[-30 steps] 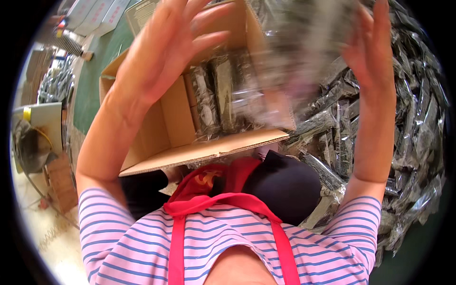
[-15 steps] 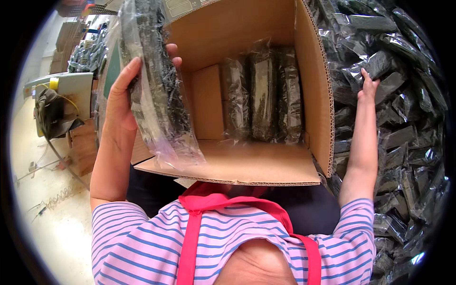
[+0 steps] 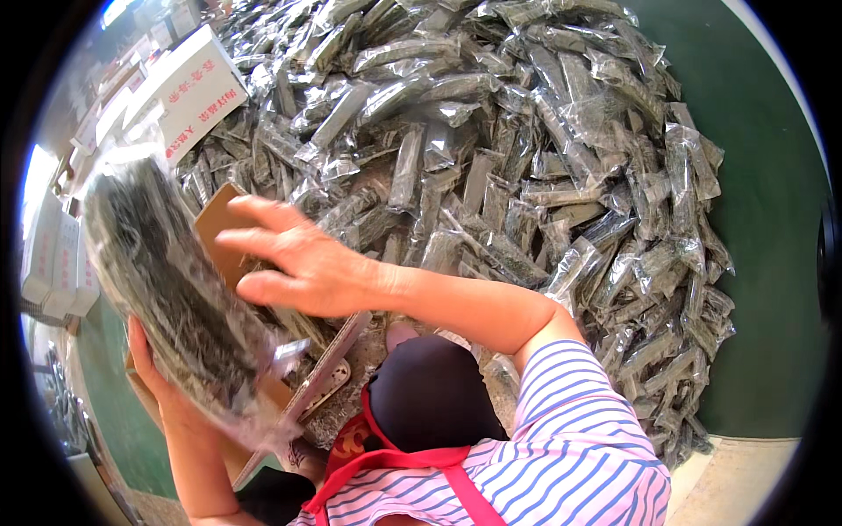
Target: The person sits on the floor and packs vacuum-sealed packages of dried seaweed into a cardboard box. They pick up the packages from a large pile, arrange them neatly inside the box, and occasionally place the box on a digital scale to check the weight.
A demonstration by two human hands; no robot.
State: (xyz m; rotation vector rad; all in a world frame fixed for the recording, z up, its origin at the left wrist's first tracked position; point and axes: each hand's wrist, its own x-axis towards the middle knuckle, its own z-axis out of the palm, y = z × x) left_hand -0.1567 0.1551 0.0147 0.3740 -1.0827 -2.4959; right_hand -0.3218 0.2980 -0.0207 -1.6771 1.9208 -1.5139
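Note:
A long clear plastic packet (image 3: 167, 272) of dark, dried, streaky strips is tilted at the left, over the cardboard box. My left hand (image 3: 167, 394) grips its lower left side, the thumb or a finger showing along the edge; the rest is behind the packet. My right hand (image 3: 307, 272) reaches across from the right with fingers spread toward the packet, holding nothing. Under both hands stands the open brown cardboard box (image 3: 219, 219), mostly hidden by the packet and my right hand. Part of another packet (image 3: 303, 326) shows inside it.
A large heap of similar dark plastic packets (image 3: 491, 175) spreads ahead and to the right, on a dark green surface (image 3: 763, 263). White printed cartons (image 3: 184, 96) stand at the far left, with more stacked white cartons (image 3: 61, 263) below them. My knee is close beside the box.
The view has swung toward the heap, and the box now sits at the lower left. My right hand has left the heap and come across the box; my left still holds the packet.

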